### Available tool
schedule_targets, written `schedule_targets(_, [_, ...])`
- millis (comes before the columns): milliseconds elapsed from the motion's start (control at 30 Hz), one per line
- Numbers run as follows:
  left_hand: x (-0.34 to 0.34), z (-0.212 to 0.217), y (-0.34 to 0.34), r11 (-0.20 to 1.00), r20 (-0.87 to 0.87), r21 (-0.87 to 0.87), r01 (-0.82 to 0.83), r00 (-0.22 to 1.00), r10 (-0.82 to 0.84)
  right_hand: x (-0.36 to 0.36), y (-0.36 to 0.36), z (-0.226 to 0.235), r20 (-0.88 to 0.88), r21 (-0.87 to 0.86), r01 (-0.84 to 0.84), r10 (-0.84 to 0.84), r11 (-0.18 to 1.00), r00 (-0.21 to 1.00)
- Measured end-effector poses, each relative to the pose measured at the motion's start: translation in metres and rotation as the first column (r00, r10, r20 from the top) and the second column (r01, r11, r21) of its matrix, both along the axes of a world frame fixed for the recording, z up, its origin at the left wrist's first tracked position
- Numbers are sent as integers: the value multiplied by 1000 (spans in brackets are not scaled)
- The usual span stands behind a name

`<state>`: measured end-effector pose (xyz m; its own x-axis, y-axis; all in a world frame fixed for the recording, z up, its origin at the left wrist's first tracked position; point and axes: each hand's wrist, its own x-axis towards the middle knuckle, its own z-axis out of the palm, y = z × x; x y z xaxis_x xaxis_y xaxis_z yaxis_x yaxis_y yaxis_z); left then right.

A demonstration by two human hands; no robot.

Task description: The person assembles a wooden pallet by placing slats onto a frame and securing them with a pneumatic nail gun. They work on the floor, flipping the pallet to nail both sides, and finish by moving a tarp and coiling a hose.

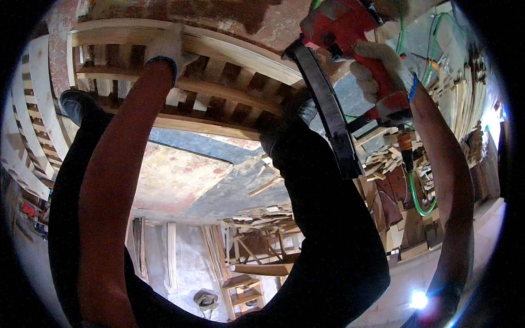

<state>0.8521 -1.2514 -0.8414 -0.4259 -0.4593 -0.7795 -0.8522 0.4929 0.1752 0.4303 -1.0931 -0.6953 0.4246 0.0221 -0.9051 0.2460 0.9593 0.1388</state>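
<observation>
In the head view, the gloved left hand (pixel 165 48) rested on the slatted wooden frame (pixel 232 93), though whether it gripped could not be told; well apart, the gloved right hand (pixel 389 59) clasped the red nail gun (pixel 340 24) near the frame's right end

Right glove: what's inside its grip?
The right hand holds a red tool, visible above and below the grip. The section the hand wraps is covered.
</observation>
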Motion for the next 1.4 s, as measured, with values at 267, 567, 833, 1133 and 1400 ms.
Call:
schedule_targets(267, [4,-5,0,1000,5,3,7,1000,-7,-11,38,27,-251,143,162,-123,976,960])
schedule_targets(567, [11,-32,10,70,23,575,-815,102,995,-15,51,27,-341,157,189,-127,969,931])
schedule_targets(833, [-19,6,6,-172,144,506,-845,-114,983,-8,53,34,-362,93,103,-63,990,930])
schedule_targets(1133, [6,-32,11,57,6,548,-834,73,997,-13,57,18,-337,178,186,-118,966,934])
schedule_targets(1400, [15,-28,7,798,-154,270,-540,794,589,-8,47,27,-219,202,129,-84,971,972])
